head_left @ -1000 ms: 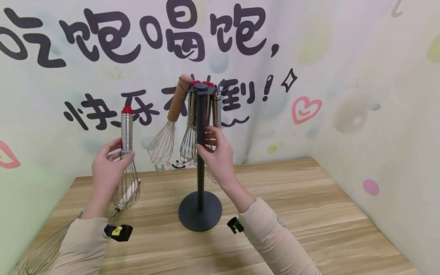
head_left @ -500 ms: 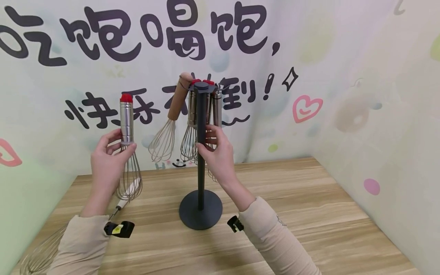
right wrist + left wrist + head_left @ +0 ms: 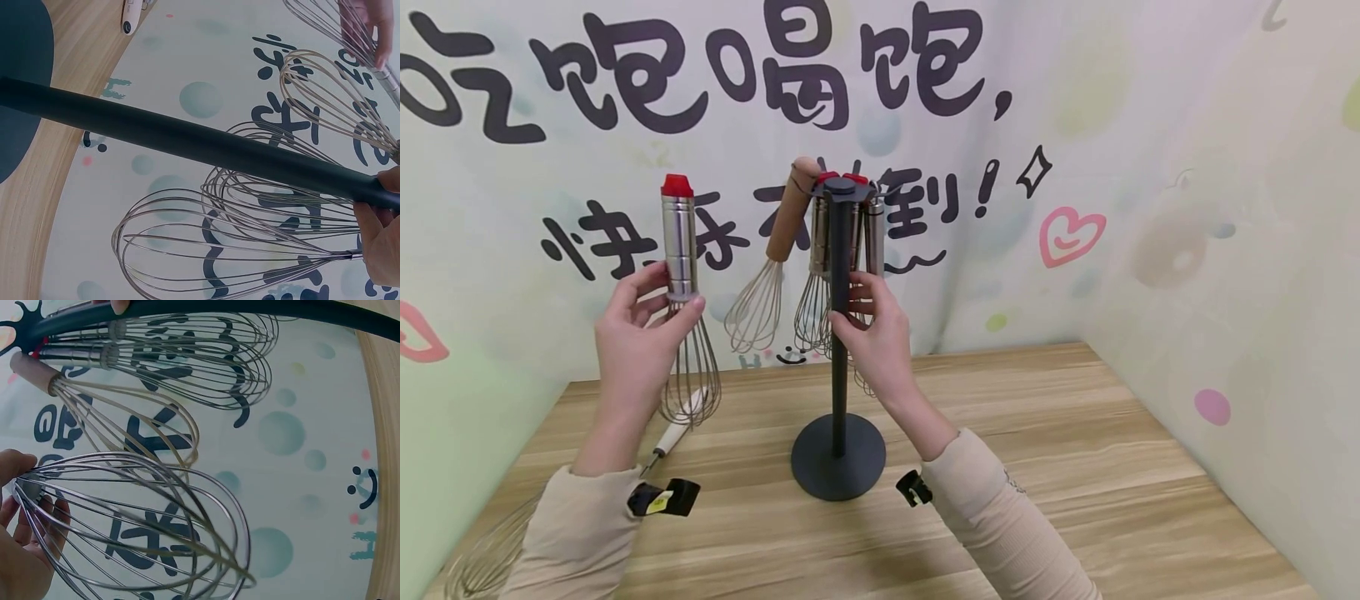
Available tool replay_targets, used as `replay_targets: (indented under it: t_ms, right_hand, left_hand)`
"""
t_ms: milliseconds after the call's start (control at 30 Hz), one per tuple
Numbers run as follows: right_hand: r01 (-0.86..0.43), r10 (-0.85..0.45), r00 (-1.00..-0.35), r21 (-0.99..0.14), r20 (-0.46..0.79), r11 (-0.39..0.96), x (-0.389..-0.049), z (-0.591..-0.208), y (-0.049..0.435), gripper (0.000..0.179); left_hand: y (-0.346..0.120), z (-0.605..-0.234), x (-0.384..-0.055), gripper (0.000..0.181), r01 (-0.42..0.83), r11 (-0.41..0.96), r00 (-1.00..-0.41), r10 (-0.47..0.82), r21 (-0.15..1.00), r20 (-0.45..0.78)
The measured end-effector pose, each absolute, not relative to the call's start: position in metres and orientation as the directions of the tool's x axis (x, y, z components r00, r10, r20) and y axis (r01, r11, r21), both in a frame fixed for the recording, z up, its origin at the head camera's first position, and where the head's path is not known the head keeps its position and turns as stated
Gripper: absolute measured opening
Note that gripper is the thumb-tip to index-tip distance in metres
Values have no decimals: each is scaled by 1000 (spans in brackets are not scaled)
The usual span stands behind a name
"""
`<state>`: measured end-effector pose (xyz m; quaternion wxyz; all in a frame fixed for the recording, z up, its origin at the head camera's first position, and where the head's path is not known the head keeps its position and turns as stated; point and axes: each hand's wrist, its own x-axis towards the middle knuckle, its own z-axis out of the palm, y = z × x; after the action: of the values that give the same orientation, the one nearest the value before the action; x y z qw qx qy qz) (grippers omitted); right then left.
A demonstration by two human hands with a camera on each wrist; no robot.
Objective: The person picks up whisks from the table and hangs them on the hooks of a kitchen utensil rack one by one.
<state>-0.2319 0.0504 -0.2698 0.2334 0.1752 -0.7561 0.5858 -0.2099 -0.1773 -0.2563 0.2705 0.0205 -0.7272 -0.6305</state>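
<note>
My left hand [image 3: 642, 333] grips a steel whisk [image 3: 681, 237] with a red end cap, thumb and fingers around the bottom of its handle. The whisk stands upright, wires down, left of a black whisk stand [image 3: 839, 375]. In the left wrist view its wire loops [image 3: 150, 519] fill the lower left. My right hand [image 3: 876, 333] holds the stand's post below the top, thumb at the front. From the stand's hooks hang a wooden-handled whisk [image 3: 788, 217], tilted outward, and several steel whisks [image 3: 872, 233], partly hidden behind the post and hand.
A white-handled utensil [image 3: 673, 432] lies on the wooden table [image 3: 1037, 467] behind my left wrist. Large whisk wires [image 3: 493, 550] show by the left sleeve. The stand's round base [image 3: 838, 471] rests on the table. A printed wall sheet [image 3: 985, 275] rises behind.
My left hand has lifted the red-capped whisk higher and slightly right, its top now leaning a little left. My right hand stays on the post.
</note>
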Motion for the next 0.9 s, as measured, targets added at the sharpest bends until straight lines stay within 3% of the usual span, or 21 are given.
replay_targets:
  t_ms: [900]
  right_hand:
    - [-541, 3, -828, -801, 560, 257, -232, -270, 51, 43]
  left_hand:
    - [-146, -242, -190, 50, 458, 89, -836, -296, 884, 463]
